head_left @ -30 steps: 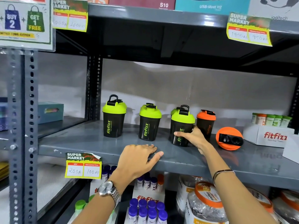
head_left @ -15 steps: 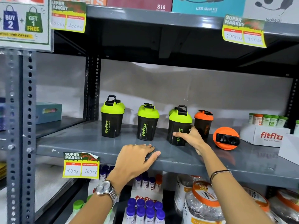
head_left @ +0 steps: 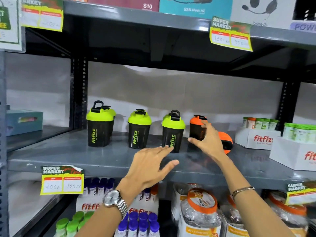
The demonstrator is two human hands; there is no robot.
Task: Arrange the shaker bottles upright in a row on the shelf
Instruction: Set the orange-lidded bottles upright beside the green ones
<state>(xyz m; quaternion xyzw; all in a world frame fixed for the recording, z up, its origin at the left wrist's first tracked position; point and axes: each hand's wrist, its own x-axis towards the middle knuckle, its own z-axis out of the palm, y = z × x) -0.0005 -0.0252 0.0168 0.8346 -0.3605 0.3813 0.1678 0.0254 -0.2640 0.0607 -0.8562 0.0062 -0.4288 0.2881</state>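
My right fingers (head_left: 207,132) curl open around the orange bottle (head_left: 196,129), not yet gripping; left hand (head_left: 150,166) spread, empty. A clumsy grab could topple it into the green-lidded bottle (head_left: 172,134).

Illumination bright and even, from above and in front. Underside of the upper shelf (head_left: 153,40) in deep shadow. Soft sheen on the grey shelf (head_left: 68,151). Motion blur affects both hands and price tags (head_left: 230,34). Wide-angle bowing evident at frame edges; uprights lean.

right hand (head_left: 207,142) shifted to orange shaker (head_left: 196,128), left hand (head_left: 150,165) lifted
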